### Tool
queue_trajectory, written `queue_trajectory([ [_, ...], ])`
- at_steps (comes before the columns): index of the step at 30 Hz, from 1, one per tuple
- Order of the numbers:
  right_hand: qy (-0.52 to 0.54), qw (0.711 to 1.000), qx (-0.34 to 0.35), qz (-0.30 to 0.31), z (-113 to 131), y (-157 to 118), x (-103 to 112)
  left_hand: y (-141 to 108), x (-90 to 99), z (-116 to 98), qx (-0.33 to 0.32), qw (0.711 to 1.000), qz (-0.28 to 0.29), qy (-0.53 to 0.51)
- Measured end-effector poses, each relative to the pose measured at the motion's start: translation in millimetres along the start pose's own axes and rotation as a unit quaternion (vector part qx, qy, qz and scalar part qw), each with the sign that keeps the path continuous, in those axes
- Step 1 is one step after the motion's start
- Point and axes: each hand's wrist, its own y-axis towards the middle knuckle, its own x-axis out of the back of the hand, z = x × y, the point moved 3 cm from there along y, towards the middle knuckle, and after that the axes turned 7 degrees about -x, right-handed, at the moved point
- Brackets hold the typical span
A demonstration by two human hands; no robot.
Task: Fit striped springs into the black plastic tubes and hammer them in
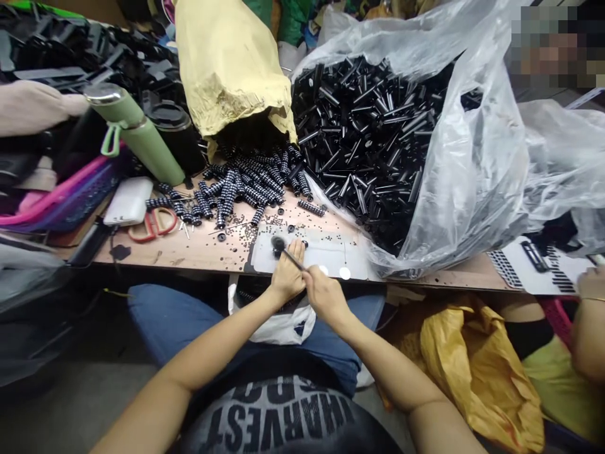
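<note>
My right hand (326, 295) is closed around the thin handle of a dark tool (293, 259). Its round, blurred dark head lies just left of my left fingertips, and it looks like a brush. My left hand (287, 277) rests beside it on a pale mat (326, 247) at the table's edge, fingers drawn together. A small black piece shows at the fingertips, partly hidden. Two white discs (345, 273) lie on the mat's front edge. Tiny dark beads (243, 230) and a few black rings (222, 238) are scattered to the left and beyond.
A yellow sack (231, 57) spills ribbed black cylinders (236, 189). Right of it, a clear plastic bag (477, 157) holds black tubes (363, 139). Red-handled scissors (154, 225), a white box (128, 200) and a green bottle (151, 145) stand left. Another person's arm (590, 315) shows at right.
</note>
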Motion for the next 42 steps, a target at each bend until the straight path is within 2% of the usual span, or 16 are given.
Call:
queue_trajectory([
  [2,-0.036,0.998,-0.004,0.043,2.8,3.3,-9.6,1.5,-0.1,4.3,-0.012,1.000,-0.009,-0.008],
  [3,-0.033,0.999,-0.010,0.042,3.0,4.1,-8.8,3.0,1.1,7.0,-0.018,1.000,-0.013,-0.014],
  [8,0.091,0.994,0.009,-0.061,12.8,-2.9,29.7,14.2,7.1,18.4,-0.006,0.999,-0.008,-0.035],
  [10,0.101,0.992,0.021,-0.077,19.0,-3.4,34.5,16.9,5.7,21.6,0.005,0.999,-0.009,-0.035],
  [12,0.053,0.997,0.017,-0.050,22.8,1.7,23.3,19.1,2.8,24.3,0.000,0.999,-0.011,-0.033],
  [15,-0.063,0.997,-0.005,0.042,22.3,13.1,-5.5,25.6,1.9,29.5,-0.013,0.999,-0.021,-0.035],
  [17,-0.088,0.994,-0.005,0.064,18.7,17.2,-13.3,30.9,7.5,33.3,0.001,0.999,-0.029,-0.042],
  [21,-0.057,0.998,-0.038,-0.005,-8.2,18.5,10.0,26.6,31.0,28.6,0.065,0.997,-0.014,-0.050],
  [25,-0.114,0.985,-0.113,-0.061,-66.9,25.7,32.7,22.6,57.0,16.5,0.016,0.999,0.000,-0.049],
  [27,-0.156,0.975,-0.141,-0.076,-95.1,32.3,32.7,43.8,64.0,26.2,0.014,0.999,-0.020,-0.035],
  [29,-0.177,0.971,-0.138,-0.083,-112.7,41.6,29.4,82.0,62.7,42.7,-0.007,0.999,-0.043,-0.007],
  [32,-0.171,0.976,-0.067,-0.115,-115.3,64.4,32.5,144.2,44.2,61.5,-0.098,0.995,-0.004,0.030],
  [34,-0.170,0.967,-0.049,-0.186,-110.5,86.2,45.8,171.4,29.2,65.8,-0.137,0.989,0.025,0.058],
  [37,-0.194,0.929,-0.128,-0.290,-110.2,124.6,72.5,185.5,14.5,63.4,-0.154,0.985,0.023,0.081],
  [39,-0.212,0.918,-0.166,-0.290,-115.0,149.2,85.6,183.5,11.3,61.0,-0.144,0.987,0.015,0.070],
  [42,-0.216,0.929,-0.162,-0.252,-124.9,173.4,96.8,172.1,16.6,60.0,-0.111,0.994,-0.009,-0.015],
])
